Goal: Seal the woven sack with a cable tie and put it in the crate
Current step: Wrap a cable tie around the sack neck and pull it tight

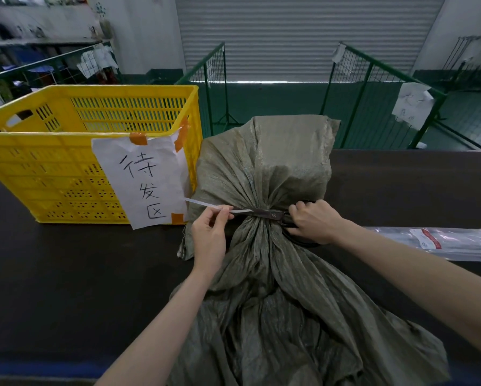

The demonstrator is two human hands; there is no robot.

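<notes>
Woven sack [264, 174] lies on the dark bench [66, 274], touching the yellow crate [66, 176], its neck cinched by a cable tie [205, 205] whose tail the left grip [210, 232] pinches while the right grip [314, 221] closes scissors [270, 214] on it.

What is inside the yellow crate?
Nothing shows inside the crate: only its slotted far wall and a handle hole. Its near wall and the paper sign hide the bottom, so that part stays unknown.
</notes>
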